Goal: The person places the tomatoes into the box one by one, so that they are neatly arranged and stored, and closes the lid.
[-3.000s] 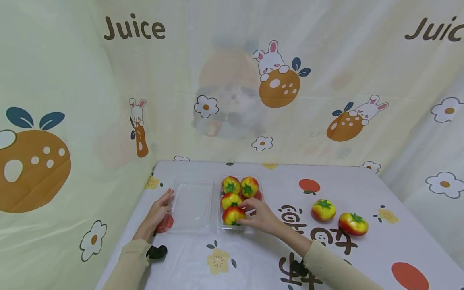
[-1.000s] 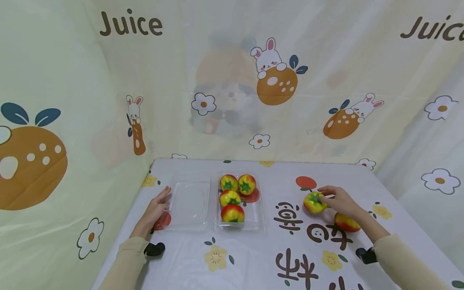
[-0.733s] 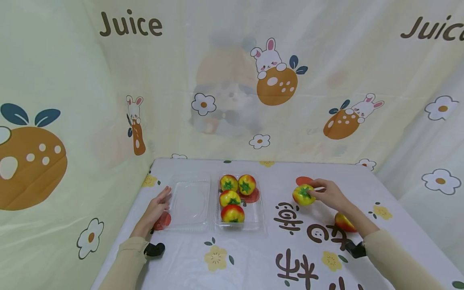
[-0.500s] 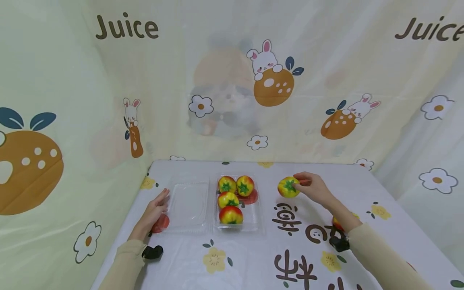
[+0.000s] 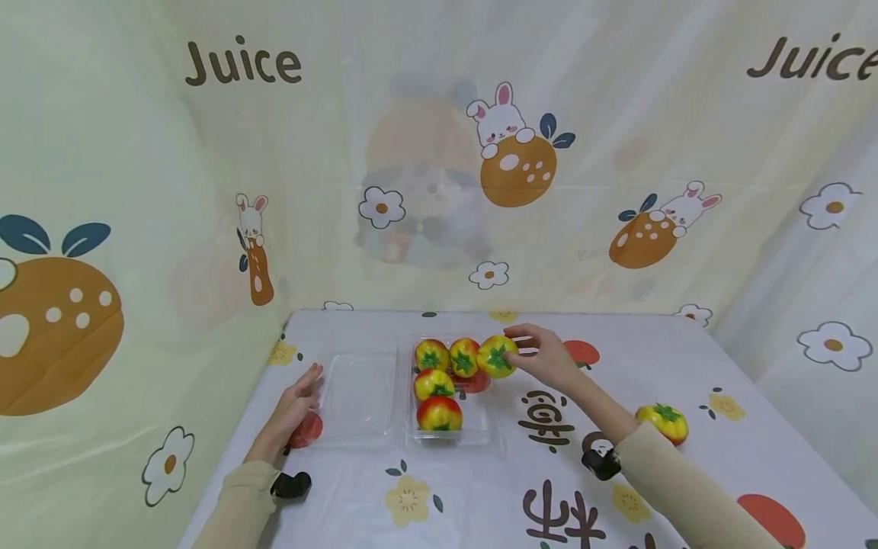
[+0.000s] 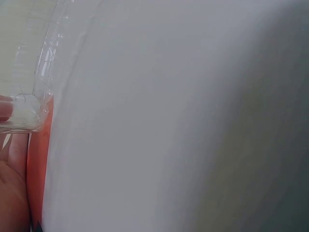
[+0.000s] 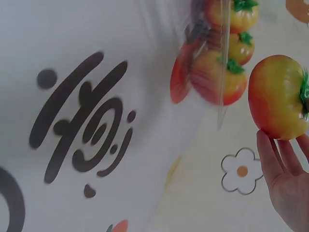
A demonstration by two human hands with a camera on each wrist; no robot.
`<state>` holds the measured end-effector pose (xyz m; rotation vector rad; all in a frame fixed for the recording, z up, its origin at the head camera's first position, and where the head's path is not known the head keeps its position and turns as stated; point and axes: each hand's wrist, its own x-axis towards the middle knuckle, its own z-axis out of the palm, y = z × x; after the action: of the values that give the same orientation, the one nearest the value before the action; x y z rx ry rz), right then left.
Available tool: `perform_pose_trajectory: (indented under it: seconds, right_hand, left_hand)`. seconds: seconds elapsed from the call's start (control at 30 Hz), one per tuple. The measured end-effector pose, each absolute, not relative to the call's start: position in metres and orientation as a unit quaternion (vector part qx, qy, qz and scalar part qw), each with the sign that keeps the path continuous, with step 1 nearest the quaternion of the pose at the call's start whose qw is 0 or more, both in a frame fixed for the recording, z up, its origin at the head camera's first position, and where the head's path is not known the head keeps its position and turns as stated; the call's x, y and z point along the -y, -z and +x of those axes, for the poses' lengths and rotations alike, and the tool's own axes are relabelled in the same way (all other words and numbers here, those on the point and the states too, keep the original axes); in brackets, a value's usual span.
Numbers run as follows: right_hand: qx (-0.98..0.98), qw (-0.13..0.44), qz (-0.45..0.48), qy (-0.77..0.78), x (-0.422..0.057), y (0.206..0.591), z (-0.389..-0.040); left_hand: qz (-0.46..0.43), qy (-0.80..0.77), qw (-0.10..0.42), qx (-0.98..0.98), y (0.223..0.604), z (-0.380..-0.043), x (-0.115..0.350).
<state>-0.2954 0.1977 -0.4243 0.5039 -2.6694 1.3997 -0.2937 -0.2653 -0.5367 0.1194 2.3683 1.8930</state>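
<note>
My right hand [image 5: 545, 358] pinches a red-and-yellow toy persimmon [image 5: 497, 357] with a green leafy top. It is held at the back right of a clear plastic box [image 5: 473, 436], beside several like persimmons [image 5: 439, 414] in it. In the right wrist view the held persimmon [image 7: 277, 96] is off the table, beyond the box wall. The box's clear lid [image 5: 358, 393] lies to the left. My left hand [image 5: 293, 408] rests at the lid's left edge, fingers fairly straight. The left wrist view shows only part of that hand [image 6: 12, 193], beside the clear plastic.
One more persimmon [image 5: 664, 423] lies on the right side of the table, beyond my right forearm. The patterned white tablecloth [image 5: 357, 496] covers the table, and printed curtains [image 5: 439, 152] hang at the back and sides.
My right hand left the box, took a persimmon from the right of the table and carried it left to the box's back right. The left hand has stayed at the lid.
</note>
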Motion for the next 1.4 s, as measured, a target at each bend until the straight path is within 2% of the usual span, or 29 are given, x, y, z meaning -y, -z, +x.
perform_pose_trajectory:
  seconds: [0.43,0.87,1.4]
  right_hand:
    - [0.862,0.030,0.226,-0.452,-0.169,0.448,-0.297]
    - [0.870,0.025,0.238,-0.430,-0.158,0.464,-0.294]
    - [0.875,0.067,0.262,-0.401,-0.154,0.475,-0.299]
  left_hand:
    - [0.041,-0.621,0.047,-0.781,0.538,-0.294,0.261]
    - [0.039,-0.617,0.053,-0.785,0.534,-0.289,0.262]
    - [0.039,-0.618,0.046,-0.783,0.538,-0.293,0.264]
